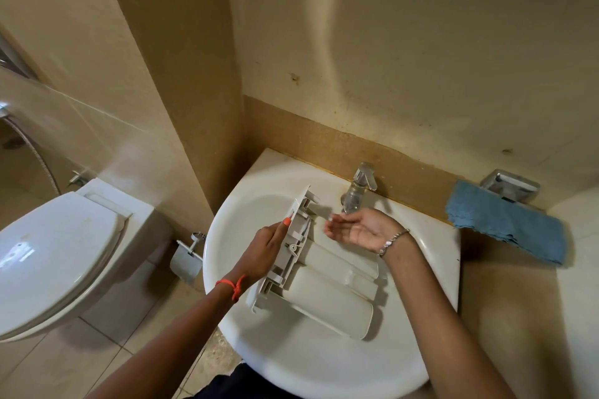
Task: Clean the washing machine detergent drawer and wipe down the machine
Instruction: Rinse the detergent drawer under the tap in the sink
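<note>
The white plastic detergent drawer [327, 285] lies across the white sink [227, 236], underside up, its front panel raised toward the left. My left hand [264, 253] grips that front panel, thumb along its edge. My right hand [359, 228] is held palm up with relaxed fingers just under the spout of the chrome tap [358, 189], apart from the drawer and holding nothing. Whether water runs from the tap I cannot tell.
A blue cloth [505, 223] lies on the counter right of the sink, in front of a chrome holder [509, 186]. A closed white toilet [55, 253] stands to the left, with a toilet paper holder [188, 257] on the wall between. Beige walls close in behind.
</note>
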